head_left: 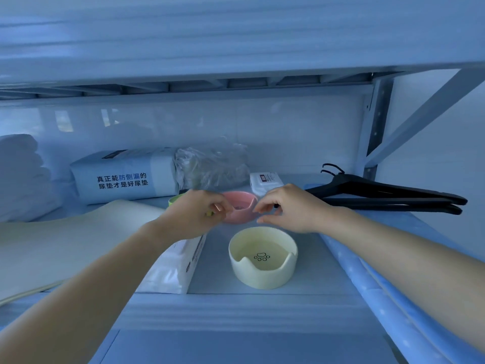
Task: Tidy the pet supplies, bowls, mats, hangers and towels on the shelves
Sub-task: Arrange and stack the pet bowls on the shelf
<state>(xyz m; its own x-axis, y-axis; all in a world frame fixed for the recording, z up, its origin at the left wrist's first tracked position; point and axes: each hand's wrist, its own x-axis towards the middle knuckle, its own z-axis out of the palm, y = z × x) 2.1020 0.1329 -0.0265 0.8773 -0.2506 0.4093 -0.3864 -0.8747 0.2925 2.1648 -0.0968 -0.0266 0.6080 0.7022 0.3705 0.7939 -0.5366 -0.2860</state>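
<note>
A pink bowl (241, 207) sits on the shelf between my two hands. My left hand (194, 214) curls its fingers round the bowl's left side. From the right, my right hand (288, 208) has fingertips and thumb at the bowl's right rim. Nearer to me stands a cream bowl (262, 261) with a paw print inside. The edge of a green bowl (174, 199) shows behind my left hand. Black hangers (380, 195) lie at the right. White towels (18, 177) are stacked at the far left.
A pee pad package (126, 174), a crumpled plastic bag (212, 166) and a small white pack (265, 182) line the back. A cream mat (65, 240) and a white packet (173, 264) lie left. A blue rolled mat (367, 271) runs along the right. The upper shelf (236, 61) hangs low overhead.
</note>
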